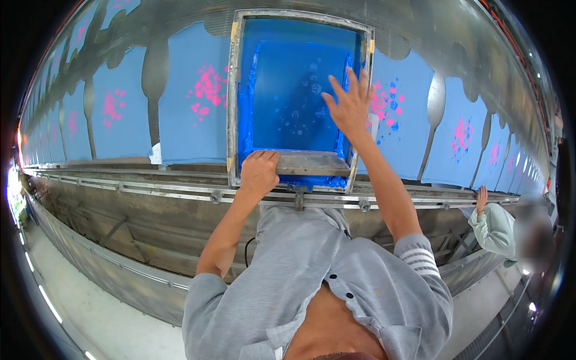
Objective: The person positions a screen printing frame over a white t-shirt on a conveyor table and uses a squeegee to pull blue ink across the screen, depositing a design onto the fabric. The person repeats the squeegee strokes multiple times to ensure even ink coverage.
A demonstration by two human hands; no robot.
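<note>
A screen printing frame (pixel 233 102) with a blue mesh (pixel 279 90) lies in front of me over the printing table. Thick blue ink (pixel 246 120) lines the inner sides of the mesh, and small pale shapes show in its middle. My left hand (pixel 259 171) is closed round the left end of a flat squeegee (pixel 315 162), which lies across the near end of the screen. Above the right side of the mesh, my right hand (pixel 351 108) is raised with its fingers spread and nothing in it.
Light blue fabric pieces (pixel 186 120) with pink spots lie along the table on both sides; those to the right also carry blue marks. A metal rail (pixel 180 189) runs along the near edge. At the far right another person (pixel 495 231) rests a hand by the rail.
</note>
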